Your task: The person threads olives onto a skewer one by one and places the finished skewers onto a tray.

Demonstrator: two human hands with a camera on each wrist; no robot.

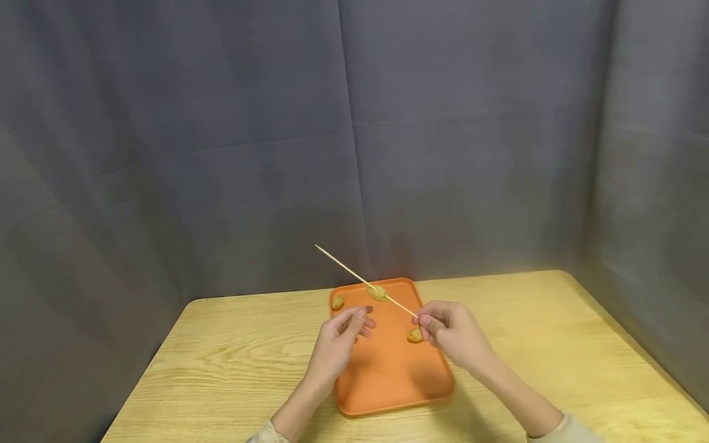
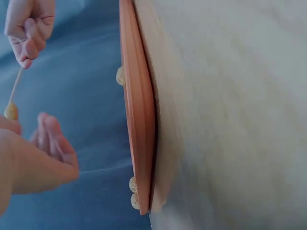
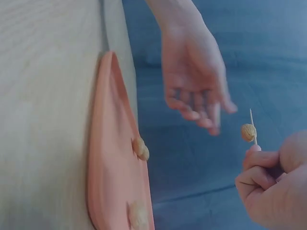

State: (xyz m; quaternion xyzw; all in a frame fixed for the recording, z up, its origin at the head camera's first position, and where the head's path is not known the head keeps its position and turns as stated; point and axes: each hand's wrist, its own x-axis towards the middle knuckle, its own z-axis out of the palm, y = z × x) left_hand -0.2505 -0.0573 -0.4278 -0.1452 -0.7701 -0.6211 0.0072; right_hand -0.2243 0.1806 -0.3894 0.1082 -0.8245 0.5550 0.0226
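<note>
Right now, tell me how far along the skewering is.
Done: one nugget is threaded on the skewer. In hand: the right hand pinches the skewer's end; the left hand hovers open, holding nothing. Left: two nuggets, one at the far corner and one beside the right hand, lie loose on the tray.

A light wooden surface (image 1: 232, 344) carries an orange tray (image 1: 388, 375), which lies below and between the two grips. On the tray, one small browned morsel (image 1: 337, 302) sits at the far left corner and another (image 1: 414, 335) just beside the right grip. A grey cloth backdrop (image 1: 221, 135) hangs behind.
</note>
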